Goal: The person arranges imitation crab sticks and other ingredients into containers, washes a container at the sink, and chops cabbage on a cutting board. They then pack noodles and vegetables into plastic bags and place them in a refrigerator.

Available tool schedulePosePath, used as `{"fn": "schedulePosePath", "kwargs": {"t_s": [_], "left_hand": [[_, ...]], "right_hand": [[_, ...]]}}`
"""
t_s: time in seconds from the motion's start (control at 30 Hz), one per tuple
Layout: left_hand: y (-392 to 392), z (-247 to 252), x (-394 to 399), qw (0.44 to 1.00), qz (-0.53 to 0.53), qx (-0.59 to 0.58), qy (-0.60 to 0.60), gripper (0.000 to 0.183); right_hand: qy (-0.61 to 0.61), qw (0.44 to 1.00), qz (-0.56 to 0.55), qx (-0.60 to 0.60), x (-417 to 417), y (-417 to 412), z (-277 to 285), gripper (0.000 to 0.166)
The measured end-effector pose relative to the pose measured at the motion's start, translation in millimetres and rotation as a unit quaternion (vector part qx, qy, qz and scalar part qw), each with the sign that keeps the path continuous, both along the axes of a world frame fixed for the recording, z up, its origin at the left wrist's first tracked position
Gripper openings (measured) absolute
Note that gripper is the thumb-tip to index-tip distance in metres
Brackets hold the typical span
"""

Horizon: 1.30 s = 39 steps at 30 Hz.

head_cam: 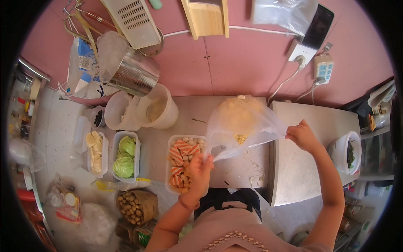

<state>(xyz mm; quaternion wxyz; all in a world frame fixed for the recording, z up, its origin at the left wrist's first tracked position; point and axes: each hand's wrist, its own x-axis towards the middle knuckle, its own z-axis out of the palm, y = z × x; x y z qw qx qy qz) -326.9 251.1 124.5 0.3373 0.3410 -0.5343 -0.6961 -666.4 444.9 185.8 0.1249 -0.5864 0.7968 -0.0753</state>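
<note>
A translucent plastic bag [242, 116] rests on the metal worktop before me, bulging with a pale yellow food whose exact kind I cannot tell. My left hand [200, 167] pinches the near left edge of the bag's mouth. At the right, my right hand [302, 135] grips the opposite edge, so the mouth is stretched wide between them. A small heap of yellow bits [241, 138] shows at the opening. Partly under my left hand and forearm is a plastic tub [168, 163] of round balls and orange-and-white striped pieces [177, 157].
Left of the tub stand containers of green cabbage [125, 157] and pale dough-like food [95, 151]. Two white buckets [160, 107] sit behind, below a perforated metal strainer [135, 72]. A white bucket with greens [349, 154] is far right. Plugged cords [283, 85] hang along the pink wall.
</note>
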Motion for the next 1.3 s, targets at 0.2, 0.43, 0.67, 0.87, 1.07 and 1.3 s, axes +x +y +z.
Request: {"fn": "schedulePosePath", "kwargs": {"t_s": [0.2, 0.43, 0.67, 0.87, 1.07, 1.3], "left_hand": [[-41, 62, -8, 0.980, 0.021, -0.192, 0.038, 0.006], [-45, 56, -16, 0.996, -0.032, -0.064, 0.049, 0.008], [3, 96, -55, 0.904, -0.182, -0.383, 0.060, 0.015], [25, 75, -50, 0.933, -0.252, -0.257, 0.024, 0.023], [41, 65, -53, 0.850, -0.309, -0.427, 0.013, 0.017], [27, 76, -43, 0.914, -0.268, -0.305, 0.002, 0.017]], "right_hand": [[-0.300, 0.910, -0.028, -0.286, 77, 15, 61, 0.022], [-0.591, 0.612, -0.227, -0.475, 106, 32, 4, 0.029], [-0.601, 0.665, -0.087, -0.435, 140, -6, -5, 0.033], [-0.557, 0.725, -0.193, -0.355, 170, 0, -11, 0.081], [-0.477, 0.778, -0.127, -0.389, 190, -17, 4, 0.096], [-0.257, 0.891, -0.076, -0.368, 177, -5, -58, 0.035]]}}
